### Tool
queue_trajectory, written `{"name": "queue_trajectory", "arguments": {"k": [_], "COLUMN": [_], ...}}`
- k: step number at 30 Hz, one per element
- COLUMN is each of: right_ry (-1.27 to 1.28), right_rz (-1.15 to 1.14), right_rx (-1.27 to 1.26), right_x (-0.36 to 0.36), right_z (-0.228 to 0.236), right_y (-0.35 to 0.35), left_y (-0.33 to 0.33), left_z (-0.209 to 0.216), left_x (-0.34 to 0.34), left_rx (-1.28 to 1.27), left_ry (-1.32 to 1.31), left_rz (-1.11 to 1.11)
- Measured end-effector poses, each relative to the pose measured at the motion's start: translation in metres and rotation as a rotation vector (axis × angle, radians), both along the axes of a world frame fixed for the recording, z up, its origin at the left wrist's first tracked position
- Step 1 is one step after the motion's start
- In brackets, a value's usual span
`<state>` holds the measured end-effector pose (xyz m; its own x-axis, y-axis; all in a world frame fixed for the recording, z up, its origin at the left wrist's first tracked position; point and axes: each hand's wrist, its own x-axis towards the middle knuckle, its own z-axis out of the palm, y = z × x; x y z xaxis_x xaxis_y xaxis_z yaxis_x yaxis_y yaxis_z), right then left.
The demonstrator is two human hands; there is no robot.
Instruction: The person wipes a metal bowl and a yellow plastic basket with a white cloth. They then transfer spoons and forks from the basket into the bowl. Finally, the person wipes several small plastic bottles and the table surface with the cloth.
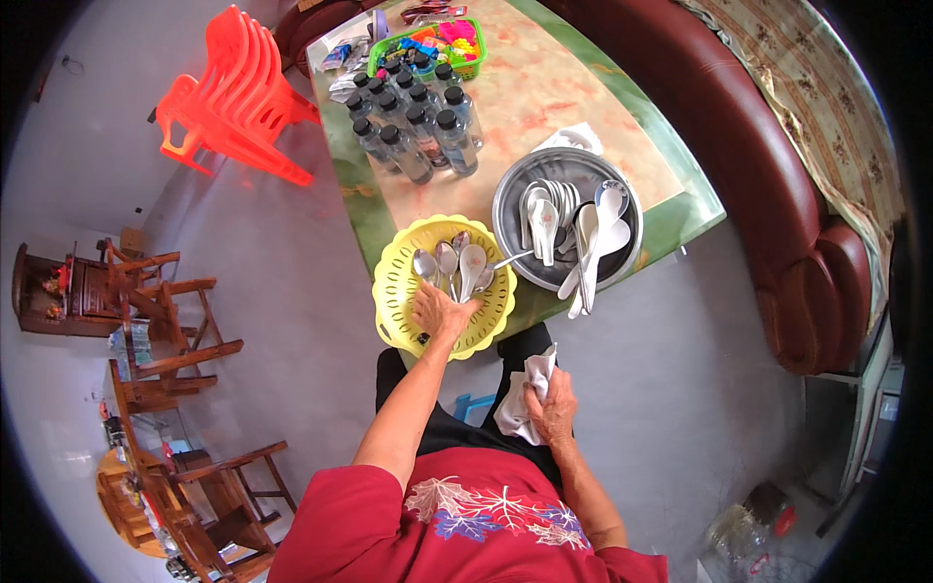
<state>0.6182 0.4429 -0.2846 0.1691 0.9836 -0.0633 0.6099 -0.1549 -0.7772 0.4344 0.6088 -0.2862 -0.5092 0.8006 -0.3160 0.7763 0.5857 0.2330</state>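
My left hand (445, 311) reaches down into a yellow plastic basket (390, 262) with slotted sides, its thumb spread from the fingers. It rests over the handles of several spoons, whose bowls point away from me. Among them are metal spoons (446, 257) and a white soup spoon (472, 262). Whether the fingertips touch a handle is hidden by the hand. Over my lap, my right hand (554, 403) is closed round a crumpled white cloth (517, 408). Right of the basket stands a round metal basin (503, 204) holding white soup spoons (544, 220) and larger white ladles (611, 235).
The basket and basin sit at the near end of a marble-patterned table (544, 68). Farther back are several dark-capped bottles (425, 126) and a green basket (472, 68) of colourful items. Stacked red chairs (233, 107) stand left, a brown sofa (748, 165) right.
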Motion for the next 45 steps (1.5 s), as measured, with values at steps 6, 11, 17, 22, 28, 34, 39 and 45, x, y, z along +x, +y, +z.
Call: {"name": "queue_trajectory", "arguments": {"k": [6, 11, 17, 22, 28, 34, 39, 45], "right_ry": [-0.019, -0.064, -0.076, -0.050, -0.005, 0.020, 0.077, 0.069], "right_rz": [0.010, 0.020, 0.017, 0.007, -0.012, -0.029, -0.033, -0.031], "right_rx": [-0.028, -0.050, 0.004, 0.010, -0.005, 0.025, 0.039, 0.011], "right_x": [-0.006, -0.008, -0.008, -0.008, -0.006, -0.001, 0.005, 0.009], "right_z": [-0.005, -0.003, -0.006, 0.000, -0.002, -0.005, -0.006, -0.003], "right_y": [-0.002, -0.003, -0.004, -0.002, -0.002, 0.000, 0.002, 0.004], "left_y": [0.009, 0.008, 0.003, 0.003, 0.003, 0.001, 0.032, 0.079], "left_z": [-0.031, -0.026, -0.023, -0.032, -0.005, 0.038, 0.085, 0.071], "left_x": [-0.016, -0.017, -0.012, -0.025, -0.039, -0.056, -0.017, 0.077], "left_rx": [0.062, 0.090, 0.182, 0.141, 0.004, 0.056, 0.073, 0.256], "left_ry": [-0.132, -0.064, 0.092, 0.015, -0.109, -0.492, -0.887, -0.643], "left_rz": [0.009, -0.151, -0.309, -0.349, -0.384, -0.304, -0.337, -0.606]}}
